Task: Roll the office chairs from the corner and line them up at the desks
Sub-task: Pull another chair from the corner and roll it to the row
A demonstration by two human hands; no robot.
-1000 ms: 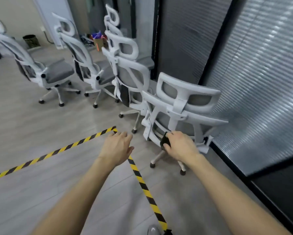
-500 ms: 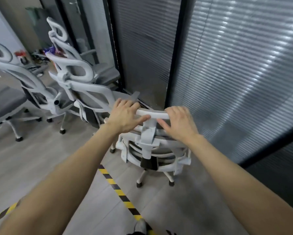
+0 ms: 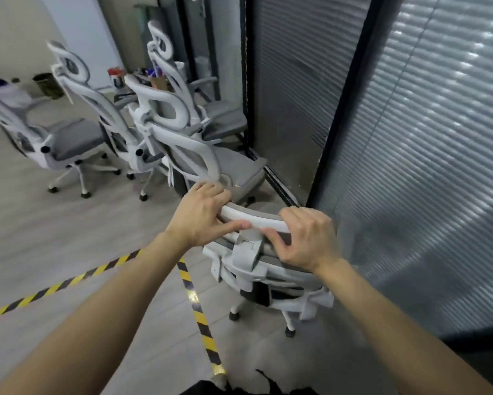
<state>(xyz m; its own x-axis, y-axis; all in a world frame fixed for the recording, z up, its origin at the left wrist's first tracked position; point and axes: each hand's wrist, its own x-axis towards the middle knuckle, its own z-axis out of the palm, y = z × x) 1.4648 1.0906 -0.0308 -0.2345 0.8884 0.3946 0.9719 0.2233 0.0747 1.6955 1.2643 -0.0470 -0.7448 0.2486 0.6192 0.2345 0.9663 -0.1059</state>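
Note:
A white office chair (image 3: 256, 269) with grey mesh stands right in front of me, its back toward me, beside the blinds. My left hand (image 3: 202, 216) grips the left end of its headrest (image 3: 254, 219), fingers over the top and thumb along the front. My right hand (image 3: 305, 238) grips the right end the same way. Just behind it stands a second white chair (image 3: 188, 149). Several more white chairs (image 3: 77, 143) are grouped to the left and against the glass wall. No desks are in view.
Yellow-black hazard tape (image 3: 199, 315) marks a corner on the grey floor under my arms. A glass wall with grey blinds (image 3: 425, 166) runs along the right. A bin (image 3: 47, 85) and boxes of small items (image 3: 154, 78) sit at the far wall.
A second ago my hands were low by the chair's lower back. Both then rose onto the headrest and hold it now; the view has swung left, showing more chairs.

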